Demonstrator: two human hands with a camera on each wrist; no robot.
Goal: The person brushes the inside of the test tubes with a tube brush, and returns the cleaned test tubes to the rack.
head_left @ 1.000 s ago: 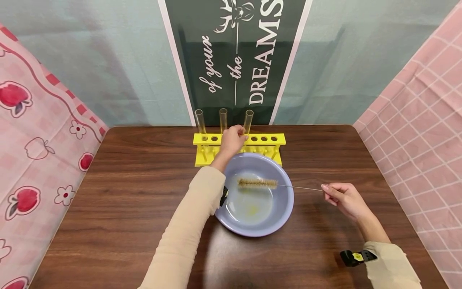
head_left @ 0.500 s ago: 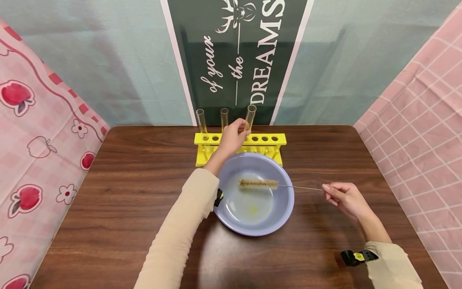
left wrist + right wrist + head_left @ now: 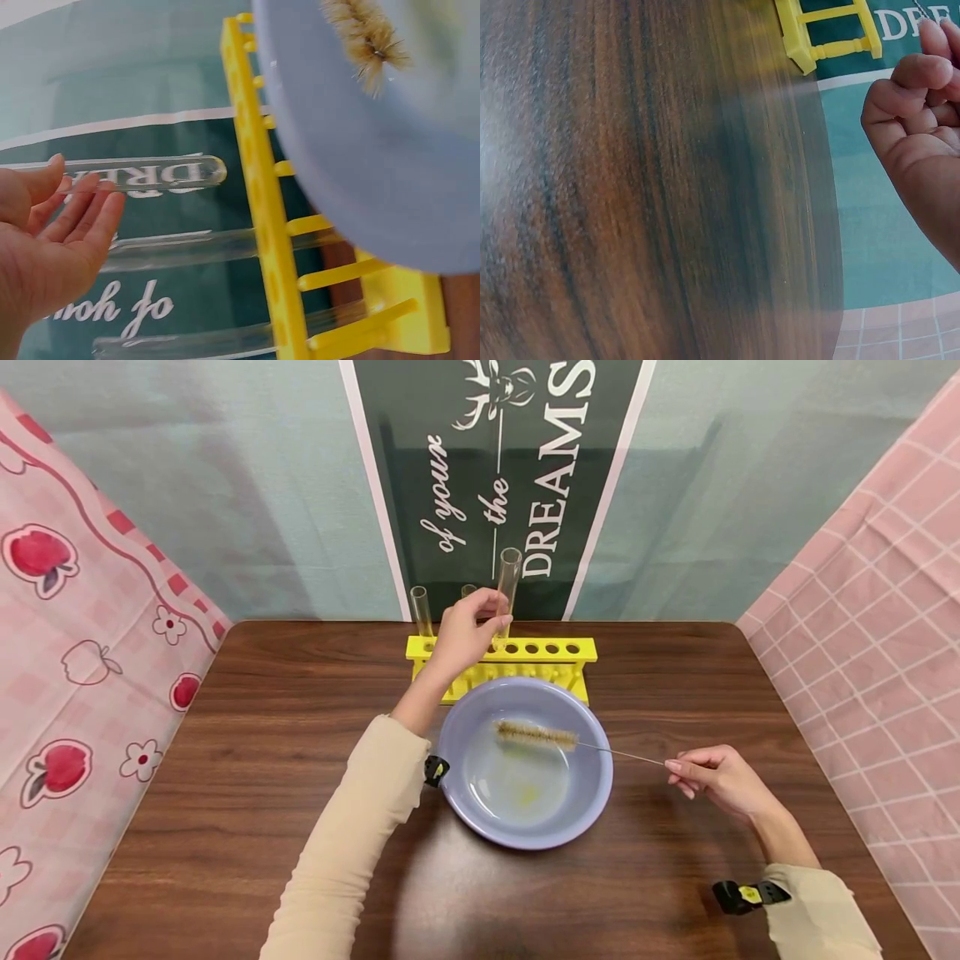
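My left hand [image 3: 467,631] pinches a clear glass test tube [image 3: 509,578] between thumb and fingers. In the left wrist view the tube's rounded bottom [image 3: 214,171] is out of the yellow test tube rack [image 3: 259,172]. Two other test tubes stand in the rack; one [image 3: 421,610] is at its left end, the other [image 3: 468,591] is mostly behind my left hand. My right hand [image 3: 720,779] pinches the thin wire handle of a test tube brush [image 3: 536,735]. The brush's tan bristles lie over the lavender basin [image 3: 600,793], which has shallow, slightly yellowish liquid in it.
The basin stands directly in front of the rack on the dark wooden table [image 3: 300,735]. A teal backdrop with a dark lettered panel [image 3: 450,485] rises behind the table. Pink patterned cloths hang at the left [image 3: 97,652] and right [image 3: 862,610].
My left hand has lifted the test tube up out of the rack and moved slightly left with it. The right hand has dipped a little, tilting the brush's wire.
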